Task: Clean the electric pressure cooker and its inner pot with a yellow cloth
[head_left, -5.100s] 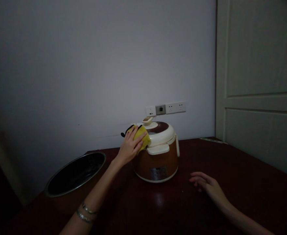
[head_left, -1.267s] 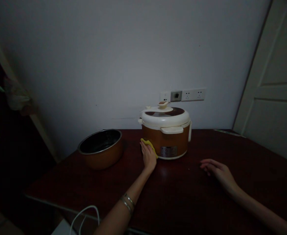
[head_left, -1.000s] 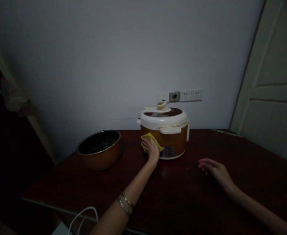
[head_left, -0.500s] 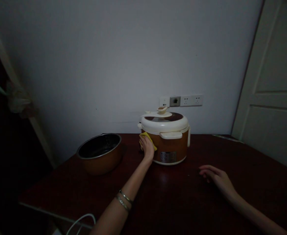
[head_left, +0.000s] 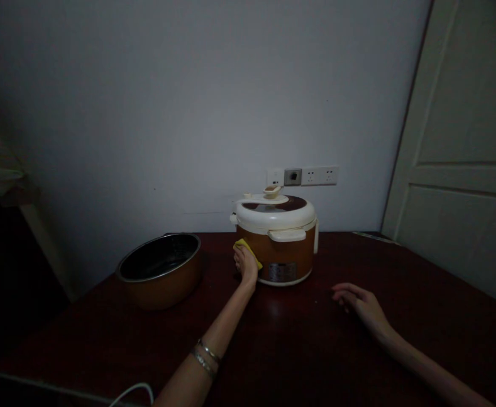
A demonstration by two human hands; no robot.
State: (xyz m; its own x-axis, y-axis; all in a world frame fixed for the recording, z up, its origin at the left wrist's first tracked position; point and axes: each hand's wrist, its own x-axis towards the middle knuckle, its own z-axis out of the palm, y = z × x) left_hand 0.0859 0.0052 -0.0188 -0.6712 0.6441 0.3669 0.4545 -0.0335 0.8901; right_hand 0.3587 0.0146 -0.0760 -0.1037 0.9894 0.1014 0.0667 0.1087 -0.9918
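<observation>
Dark-red table (head_left: pixel 299 350) under cooker (head_left: pixel 290 251) | grey wall (head_left: pixel 167 113), sockets (head_left: pixel 319 176) behind | pale door (head_left: pixel 464 102) right

A pale wall (head_left: pixel 180 102) with sockets (head_left: pixel 319 176) meets a panelled door (head_left: pixel 468 124) — dim light, dark-red table (head_left: pixel 299 350) below.

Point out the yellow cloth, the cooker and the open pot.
Yellow cloth (head_left: pixel 252 252), head view: the strip showing along its edge.
Cooker (head_left: pixel 279 252), head view: brown front side.
Pot (head_left: pixel 168 288), head view: outer wall.

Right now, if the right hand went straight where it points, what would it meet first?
Probably the brown-and-white cooker, low on its side: the right hand points roughly that way, though depth is hard to judge.
</observation>
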